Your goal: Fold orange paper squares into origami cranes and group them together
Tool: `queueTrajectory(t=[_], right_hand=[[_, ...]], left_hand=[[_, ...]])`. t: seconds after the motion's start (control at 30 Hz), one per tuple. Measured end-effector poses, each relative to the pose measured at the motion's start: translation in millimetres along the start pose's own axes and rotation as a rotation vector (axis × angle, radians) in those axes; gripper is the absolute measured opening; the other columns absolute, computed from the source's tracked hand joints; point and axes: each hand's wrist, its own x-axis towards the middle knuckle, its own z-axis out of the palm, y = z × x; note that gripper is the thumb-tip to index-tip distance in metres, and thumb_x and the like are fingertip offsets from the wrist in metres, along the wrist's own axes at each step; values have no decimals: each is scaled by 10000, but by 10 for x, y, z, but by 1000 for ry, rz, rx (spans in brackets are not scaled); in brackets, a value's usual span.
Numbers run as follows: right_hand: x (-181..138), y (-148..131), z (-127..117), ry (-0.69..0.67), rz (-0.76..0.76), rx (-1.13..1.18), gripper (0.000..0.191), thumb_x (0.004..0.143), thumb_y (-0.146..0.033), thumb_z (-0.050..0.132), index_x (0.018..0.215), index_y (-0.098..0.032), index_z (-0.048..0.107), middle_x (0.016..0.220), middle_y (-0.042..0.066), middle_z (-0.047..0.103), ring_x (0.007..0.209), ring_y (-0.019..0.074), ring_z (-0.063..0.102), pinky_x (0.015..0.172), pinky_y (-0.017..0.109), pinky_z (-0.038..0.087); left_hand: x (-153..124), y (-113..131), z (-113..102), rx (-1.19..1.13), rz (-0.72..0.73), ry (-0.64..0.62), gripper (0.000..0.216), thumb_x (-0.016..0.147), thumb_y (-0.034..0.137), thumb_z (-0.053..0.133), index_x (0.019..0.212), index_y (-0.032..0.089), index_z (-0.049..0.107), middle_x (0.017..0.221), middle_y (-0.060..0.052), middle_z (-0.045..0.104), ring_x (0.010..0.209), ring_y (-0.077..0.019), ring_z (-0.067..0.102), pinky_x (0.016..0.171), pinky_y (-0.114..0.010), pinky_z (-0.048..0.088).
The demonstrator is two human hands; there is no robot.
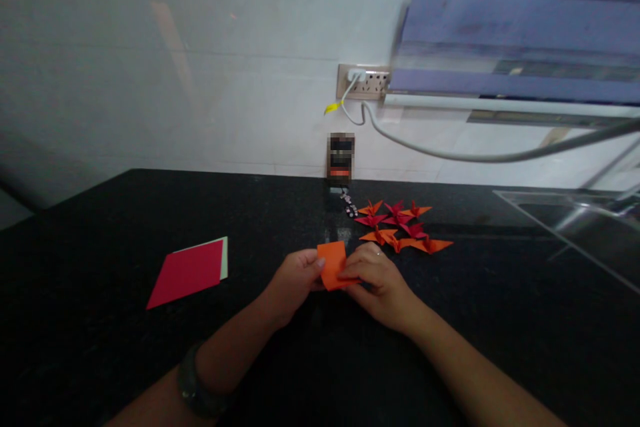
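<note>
An orange folded paper (333,263) is held between both hands just above the black countertop (100,240). My left hand (294,280) pinches its left edge with thumb and fingers. My right hand (377,280), with a ring on one finger, has its fingers closed over the paper's right and lower edge. Just beyond the hands lies a cluster of several folded paper cranes (400,227), red and orange.
A stack of red square paper (189,272) lies to the left on the counter. A small dark object (341,159) leans against the white wall, below a wall socket (363,82) with a grey cable (450,155). A clear panel (570,227) stands at the right.
</note>
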Motion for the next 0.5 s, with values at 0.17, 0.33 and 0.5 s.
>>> queueTrajectory(t=[0.17,0.33,0.5], right_hand=[[31,-70,-23,-163,24,63,104,810,-196,509,822,-207,612,759,21,618,756,146,533,777,334,384],[16,-24,27,-26,211,-9,202,836,-227,461,664,-180,556,655,17,548,671,139,483,659,289,384],[-4,45,64,46,330,-58,271,827,-252,468,568,-174,472,584,-1,461,591,125,440,579,259,364]], left_hand=[[6,-25,-8,-52,63,-54,258,753,270,524,944,124,616,860,-71,660,766,-167,603,765,-320,443],[12,-45,-19,-16,44,-71,302,748,302,546,989,133,613,941,-84,648,844,-170,590,769,-303,433],[-2,-52,16,-21,16,-92,311,758,324,539,1001,144,613,991,-82,636,901,-176,572,777,-304,431]])
